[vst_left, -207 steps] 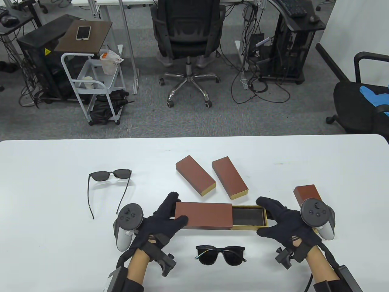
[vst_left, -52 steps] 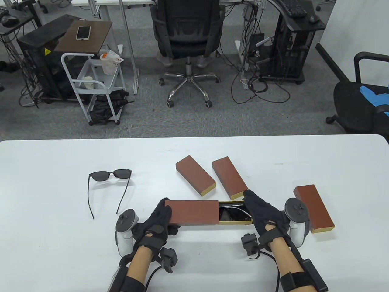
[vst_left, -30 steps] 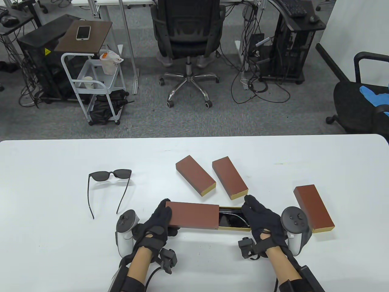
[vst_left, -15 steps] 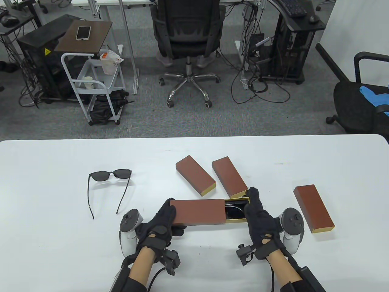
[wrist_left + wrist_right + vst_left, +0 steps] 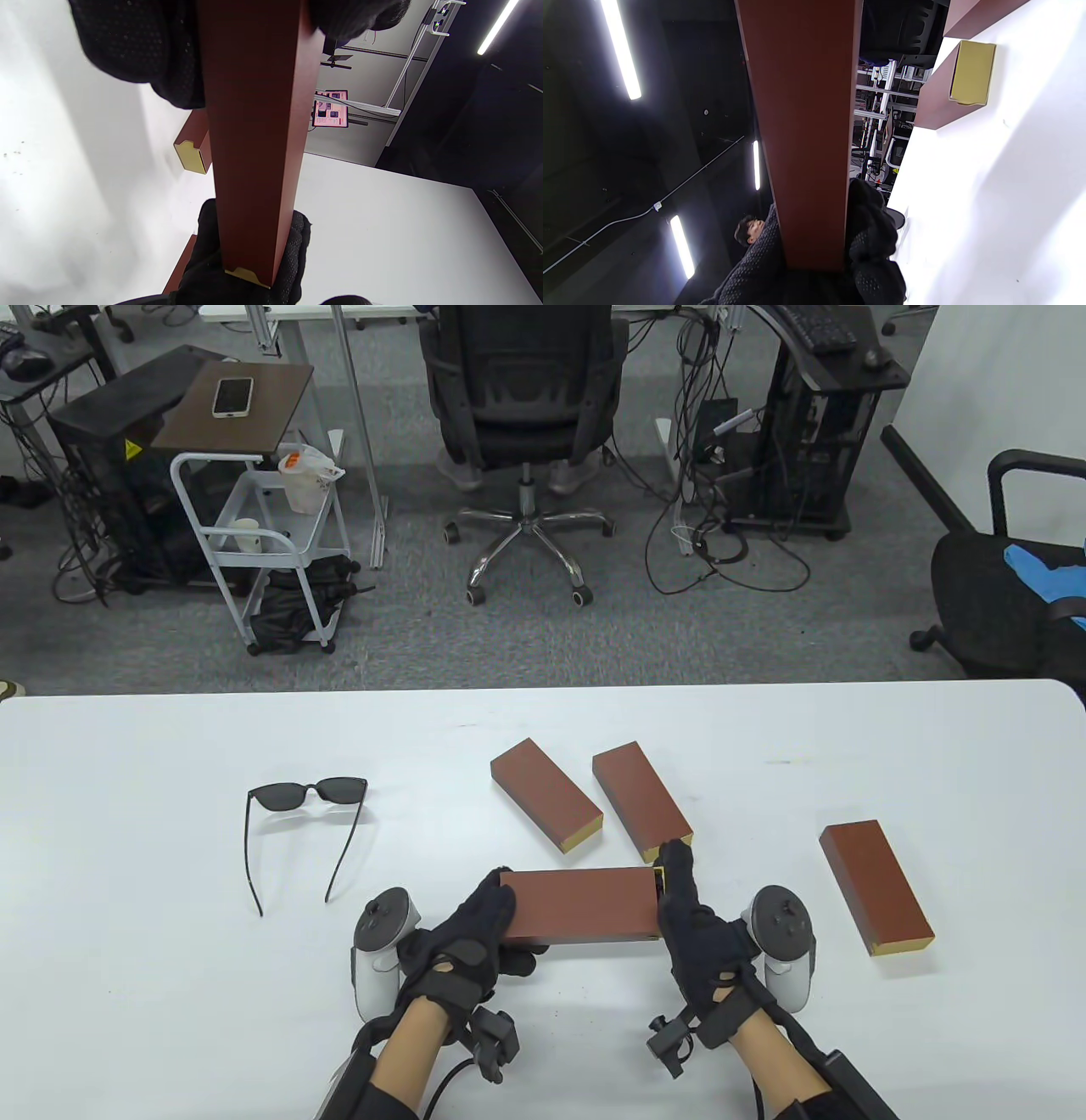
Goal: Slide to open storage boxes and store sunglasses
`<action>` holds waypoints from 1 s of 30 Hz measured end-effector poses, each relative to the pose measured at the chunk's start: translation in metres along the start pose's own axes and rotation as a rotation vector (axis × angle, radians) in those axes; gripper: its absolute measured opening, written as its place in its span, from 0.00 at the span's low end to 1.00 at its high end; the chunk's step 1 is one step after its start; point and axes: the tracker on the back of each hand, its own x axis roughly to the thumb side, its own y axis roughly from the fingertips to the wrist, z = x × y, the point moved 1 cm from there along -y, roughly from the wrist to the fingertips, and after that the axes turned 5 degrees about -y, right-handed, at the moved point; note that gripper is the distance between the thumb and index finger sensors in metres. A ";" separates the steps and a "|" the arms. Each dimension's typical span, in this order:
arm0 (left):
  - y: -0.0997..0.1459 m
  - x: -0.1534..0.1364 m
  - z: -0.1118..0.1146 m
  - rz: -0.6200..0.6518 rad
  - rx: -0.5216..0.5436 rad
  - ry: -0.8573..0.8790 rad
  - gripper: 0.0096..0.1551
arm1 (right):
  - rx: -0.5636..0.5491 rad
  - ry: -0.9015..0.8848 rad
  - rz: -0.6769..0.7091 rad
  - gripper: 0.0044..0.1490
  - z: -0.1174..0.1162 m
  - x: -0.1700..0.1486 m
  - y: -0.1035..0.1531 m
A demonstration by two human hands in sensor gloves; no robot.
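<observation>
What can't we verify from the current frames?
- Inside the held box: its sleeve covers the drawer in every view, so any contents are unseen.
- Drawer fully seated? In the table view the right hand covers that end.
- Left hand fingers under the box: hidden by the box in the table view, cut off by the top edge in the left wrist view.
- Insides of the three other boxes: all shut.
</observation>
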 end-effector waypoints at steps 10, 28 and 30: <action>-0.001 0.000 -0.013 -0.005 -0.001 -0.037 0.42 | 0.020 0.091 0.010 0.56 0.003 0.002 0.001; 0.006 0.006 -0.043 0.039 0.248 -0.247 0.40 | 0.102 1.055 0.255 0.55 -0.059 0.036 -0.007; 0.009 0.011 -0.044 0.044 0.303 -0.316 0.40 | 0.097 1.090 0.257 0.54 -0.065 0.034 -0.010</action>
